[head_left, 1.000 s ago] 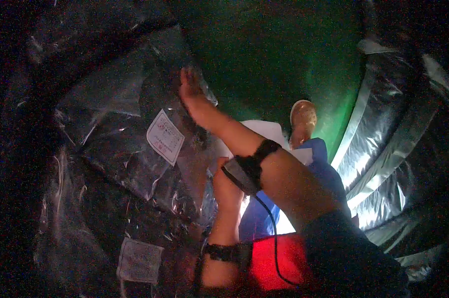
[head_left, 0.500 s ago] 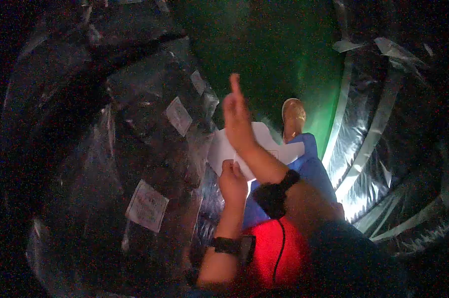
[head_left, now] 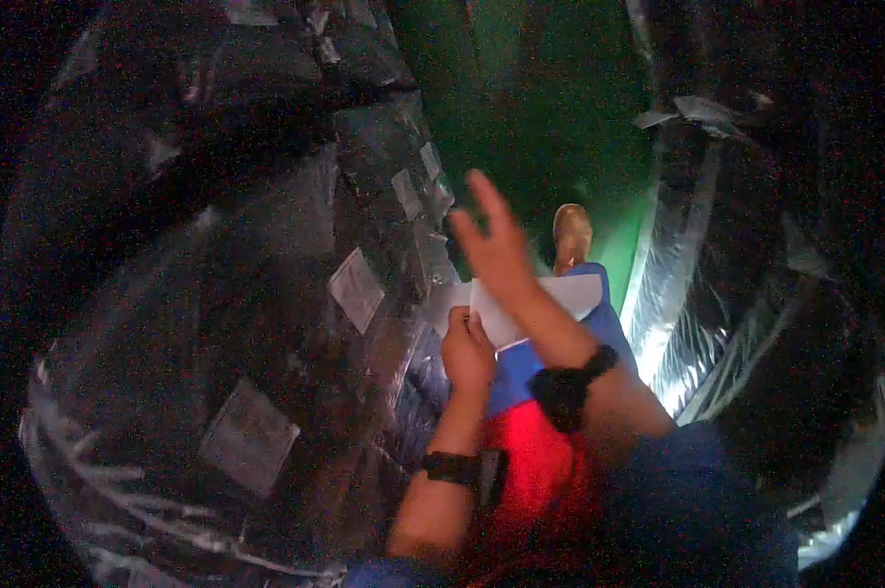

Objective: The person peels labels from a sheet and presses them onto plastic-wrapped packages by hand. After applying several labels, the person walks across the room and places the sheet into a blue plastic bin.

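My left hand (head_left: 468,349) grips the lower left edge of some white paper sheets (head_left: 567,294), its fingers closed on them. Above the paper is my right hand (head_left: 494,240), fingers spread and pointing up and away, holding nothing. My right forearm crosses in front of the sheets and hides part of them. Both wrists carry black bands. Whether my right hand touches the paper is unclear.
Plastic-wrapped stacks with white labels (head_left: 250,438) stand on the left. More plastic-wrapped goods (head_left: 746,323) are on the right, brightly lit low down. Between them runs a green floor (head_left: 530,118), with a brown shoe (head_left: 572,233) and blue trousers (head_left: 521,377) below.
My right hand has tilted and its fingers have spread apart. The view has shifted, and the wrapped stacks on the left sit lower in it. My left hand still holds the paper.
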A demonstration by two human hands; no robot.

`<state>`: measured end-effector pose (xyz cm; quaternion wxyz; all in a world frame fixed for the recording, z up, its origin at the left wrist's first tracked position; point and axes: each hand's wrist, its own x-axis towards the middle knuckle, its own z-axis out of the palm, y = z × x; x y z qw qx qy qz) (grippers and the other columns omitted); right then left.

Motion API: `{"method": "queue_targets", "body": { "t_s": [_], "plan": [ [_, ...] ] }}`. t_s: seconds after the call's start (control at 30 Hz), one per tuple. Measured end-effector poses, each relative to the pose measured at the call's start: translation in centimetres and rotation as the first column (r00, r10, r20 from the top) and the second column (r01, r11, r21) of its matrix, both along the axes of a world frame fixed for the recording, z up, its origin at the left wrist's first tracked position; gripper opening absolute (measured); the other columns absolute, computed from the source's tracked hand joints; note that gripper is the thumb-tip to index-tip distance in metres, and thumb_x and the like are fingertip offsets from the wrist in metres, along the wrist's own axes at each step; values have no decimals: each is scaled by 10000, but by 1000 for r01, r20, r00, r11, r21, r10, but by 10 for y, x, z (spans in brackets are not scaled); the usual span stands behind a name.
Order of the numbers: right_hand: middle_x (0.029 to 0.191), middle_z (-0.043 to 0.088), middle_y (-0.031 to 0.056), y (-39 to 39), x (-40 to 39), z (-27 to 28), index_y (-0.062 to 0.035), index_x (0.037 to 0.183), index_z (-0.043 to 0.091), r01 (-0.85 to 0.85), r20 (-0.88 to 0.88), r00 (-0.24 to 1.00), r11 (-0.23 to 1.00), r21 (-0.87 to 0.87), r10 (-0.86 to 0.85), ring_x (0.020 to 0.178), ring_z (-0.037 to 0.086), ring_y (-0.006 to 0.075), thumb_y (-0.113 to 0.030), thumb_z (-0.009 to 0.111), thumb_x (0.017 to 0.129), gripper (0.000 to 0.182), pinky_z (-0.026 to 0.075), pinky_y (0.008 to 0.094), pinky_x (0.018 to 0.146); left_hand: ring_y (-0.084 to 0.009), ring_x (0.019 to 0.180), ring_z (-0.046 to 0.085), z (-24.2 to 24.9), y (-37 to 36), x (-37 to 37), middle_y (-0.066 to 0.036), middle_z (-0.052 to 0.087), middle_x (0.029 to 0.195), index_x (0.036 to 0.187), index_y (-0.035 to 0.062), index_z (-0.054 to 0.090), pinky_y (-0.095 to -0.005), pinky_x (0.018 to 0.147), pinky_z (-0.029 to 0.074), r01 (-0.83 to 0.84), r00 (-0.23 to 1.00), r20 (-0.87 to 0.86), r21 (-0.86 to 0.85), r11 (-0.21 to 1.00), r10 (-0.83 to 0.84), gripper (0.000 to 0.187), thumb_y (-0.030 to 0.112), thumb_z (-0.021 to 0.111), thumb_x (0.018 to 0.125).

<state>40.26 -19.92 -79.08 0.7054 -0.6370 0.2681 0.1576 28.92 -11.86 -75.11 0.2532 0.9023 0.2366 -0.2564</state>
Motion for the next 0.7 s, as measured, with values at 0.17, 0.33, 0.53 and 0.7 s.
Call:
{"method": "queue_targets", "body": {
  "t_s": [0.17,0.33,0.53,0.7],
  "plan": [
    [1177,532,163,-102,-47,19,-98,1182,512,-632,-188,758,632,-448,624,1114,488,279,-310,584,830,418,364,350,943,-360,689,593,70,-3,31,-202,593,737,938,38,505,-410,595,450,16,997,80,-178,984,-1,163,183,445,892],
    [779,575,29,-135,-26,101,-28,870,585,-587,-128,757,753,299,641,766,528,103,-231,573,848,205,426,254,706,-198,644,570,136,-3,43,-107,605,753,927,13,519,-335,593,446,-92,981,128,-361,928,147,183,184,461,896],
    [711,542,12,-142,5,178,-12,780,565,-682,66,720,722,-122,691,680,482,77,-149,559,827,145,407,252,606,-106,810,551,202,9,53,-44,612,926,1004,-16,571,-262,735,433,-443,896,-377,-804,397,237,258,171,591,828],
    [754,595,103,-118,-9,205,-32,815,595,-701,181,598,619,-354,781,682,561,184,-136,594,793,107,434,305,616,-140,870,569,199,28,13,-83,619,959,1009,-35,587,-275,786,440,-419,908,-395,-849,320,140,344,163,685,745]
  ]
}}
